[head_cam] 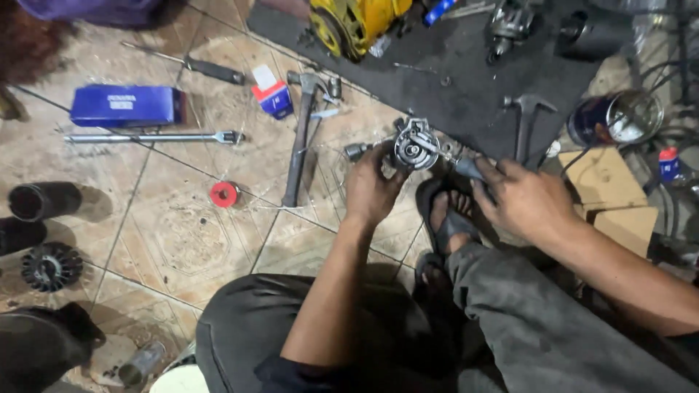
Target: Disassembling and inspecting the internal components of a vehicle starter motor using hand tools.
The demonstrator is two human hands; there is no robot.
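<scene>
On the tiled floor [182, 233], far centre, lies a dark rubber mat [466, 80]; a yellow machine housing [353, 22] sits at its far edge. Left of the mat: blue rectangular box [127, 105], long hammer [300, 135] lying lengthwise, slim steel extension bar [153, 137], dark-handled screwdriver [207, 69], small blue-and-red carton [275, 98], small red ring [224, 193]. At the far left edge, near side: black tube [44, 200] and black finned rotor [49, 266]. On the right, an open tin can [615, 118] beside cardboard [604, 189]; a second hammer [526, 120] lies on the mat edge.

Centre, at the mat's near edge, just beyond the sandalled foot [448, 218]: a round metal motor assembly [415, 144], grey, with visible inner parts. Left hand [371, 191] clasps it from the near-left side, fingers wrapped round its body. Right hand [520, 198] is clenched round a dark tool handle [470, 169] whose tip meets the assembly's right side; tip detail too small to resolve.
</scene>
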